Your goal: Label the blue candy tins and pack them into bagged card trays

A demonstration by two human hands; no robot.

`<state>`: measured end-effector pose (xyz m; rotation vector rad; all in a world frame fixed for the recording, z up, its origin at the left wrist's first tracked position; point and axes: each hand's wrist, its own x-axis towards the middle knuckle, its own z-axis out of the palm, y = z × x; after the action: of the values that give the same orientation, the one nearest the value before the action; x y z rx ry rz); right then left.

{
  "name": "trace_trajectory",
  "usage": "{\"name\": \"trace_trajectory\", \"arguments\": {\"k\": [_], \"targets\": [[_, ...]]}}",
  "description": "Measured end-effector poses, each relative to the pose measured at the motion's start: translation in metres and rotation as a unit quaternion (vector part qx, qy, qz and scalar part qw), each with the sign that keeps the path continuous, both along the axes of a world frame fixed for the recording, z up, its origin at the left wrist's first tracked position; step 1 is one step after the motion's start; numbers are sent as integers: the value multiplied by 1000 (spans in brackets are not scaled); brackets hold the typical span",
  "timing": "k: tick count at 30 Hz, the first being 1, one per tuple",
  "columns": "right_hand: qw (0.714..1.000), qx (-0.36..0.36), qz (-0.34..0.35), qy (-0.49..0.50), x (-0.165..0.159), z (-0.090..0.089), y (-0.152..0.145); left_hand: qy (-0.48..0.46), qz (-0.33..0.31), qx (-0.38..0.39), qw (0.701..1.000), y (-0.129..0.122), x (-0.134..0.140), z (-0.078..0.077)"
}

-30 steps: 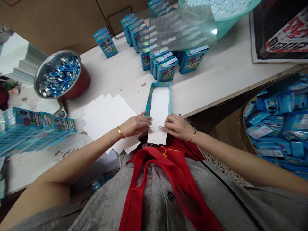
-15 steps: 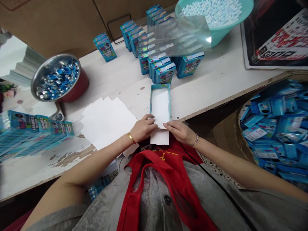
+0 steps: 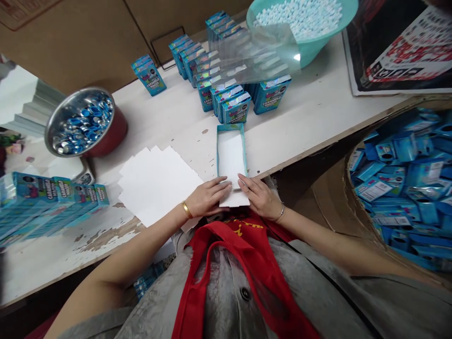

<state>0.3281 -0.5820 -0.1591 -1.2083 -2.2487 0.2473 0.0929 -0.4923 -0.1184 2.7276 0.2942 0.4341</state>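
A shallow open-topped cardboard box (image 3: 217, 155), pale blue on its walls and white inside, lies at the table's front edge. Its white end flap (image 3: 233, 198) points toward my body. My left hand (image 3: 212, 195) grips the near left corner, fingertips bent over the inside of the flap. On the other side my right hand (image 3: 259, 195) holds the near right corner, thumb and fingers at the flap's fold. A fanned stack of white cards (image 3: 158, 183) lies left of my left hand. Beyond the box stand several blue printed candy boxes (image 3: 236, 110).
A metal bowl of blue-and-silver pieces (image 3: 120, 127) stands at left, near packed blue boxes (image 3: 35, 186). At the back, a turquoise tub (image 3: 310, 52) holds small white-blue candies, with clear plastic sheeting (image 3: 261, 52) beside it. A large carton (image 3: 326, 197) of blue boxes is at right.
My left hand has turned flatter, its fingers stretched along the flap. My right hand has moved lower around the right corner, and the flap looks tilted up more. The view has shifted slightly.
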Motion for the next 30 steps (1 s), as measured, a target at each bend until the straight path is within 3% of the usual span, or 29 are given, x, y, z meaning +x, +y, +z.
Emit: {"name": "trace_trajectory", "arguments": {"k": [4,7,9,18,24,30], "targets": [[993,-5,-46,106,-8,5,7,-36,123,-57,990,-9,17,-3],[981,31,-93,166,-11,7,12,-74,214,-133,965,-13,32,2],[980,55,-87,173,-11,6,13,-84,247,-155,953,-13,36,7],[974,80,-80,196,-11,-2,15,-15,197,-301,933,2,27,18],[983,74,-70,153,-13,-5,12,-17,343,-212,915,-8,46,19],[990,79,-99,58,-13,-11,14,79,290,-4,954,-31,37,25]]}}
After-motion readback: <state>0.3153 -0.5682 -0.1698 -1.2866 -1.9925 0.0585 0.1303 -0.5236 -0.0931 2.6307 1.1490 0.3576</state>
